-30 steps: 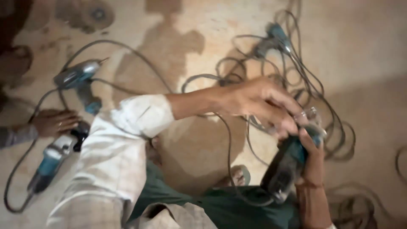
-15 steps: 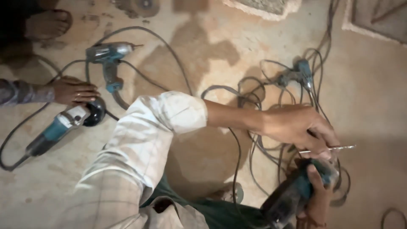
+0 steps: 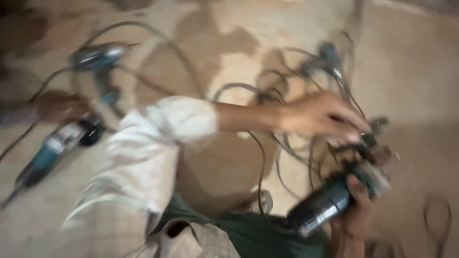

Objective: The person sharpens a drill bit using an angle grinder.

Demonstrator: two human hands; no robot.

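Down at the lower right of the frame, the right hand [image 3: 356, 215] is wrapped round the dark barrel of an angle grinder [image 3: 334, 198], holding it off the dusty floor [image 3: 411, 86] with its head end pointing up and to the right. The left hand [image 3: 320, 117] reaches across from the middle of the frame, fingers curled down over the grinder's head. The picture is smeared, so I cannot tell whether those fingers pinch something small or simply press on the head.

Judging from that, the work at the grinder's head looks to be in the middle: the tool is gripped and steadied, the other hand is busy at the head, and nothing shows it as finished. Whether a disc or guard is on or off is too blurred to say.

Behind the hands, a tangle of black cords [image 3: 287, 100] lies looped on the floor, running up to a blue-green tool [image 3: 330, 57] in the upper right. At the upper left lies a drill [image 3: 98, 57]. At the left edge another person's hand [image 3: 60, 107] rests just beside a second grinder [image 3: 57, 145].
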